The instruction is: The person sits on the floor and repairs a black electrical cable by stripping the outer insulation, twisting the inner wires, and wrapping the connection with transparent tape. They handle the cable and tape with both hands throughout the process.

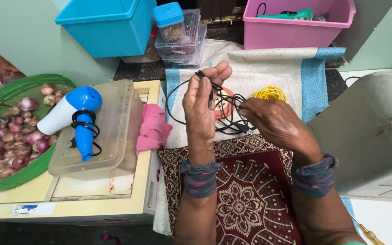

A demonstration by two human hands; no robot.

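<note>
Above the patterned red mat (239,199), the left hand (200,106) pinches a loop of thin black cable (225,113) upright while the right hand (271,120), fingers curled, grips the tangle, so easing each loop apart slowly seems best to avoid tightening knots.

Walls (19,41): pale green, plain. Floor (137,70): dark, speckled, partly covered by a white sack (259,63) with blue stripes and a maroon patterned mat (246,199). Furniture: low cream cabinet (91,202) at left; grey slab (373,131) at right. Storage along far wall: blue bin (110,27), pink bin (291,31), stacked clear boxes (182,43). Light: even, soft.
</note>
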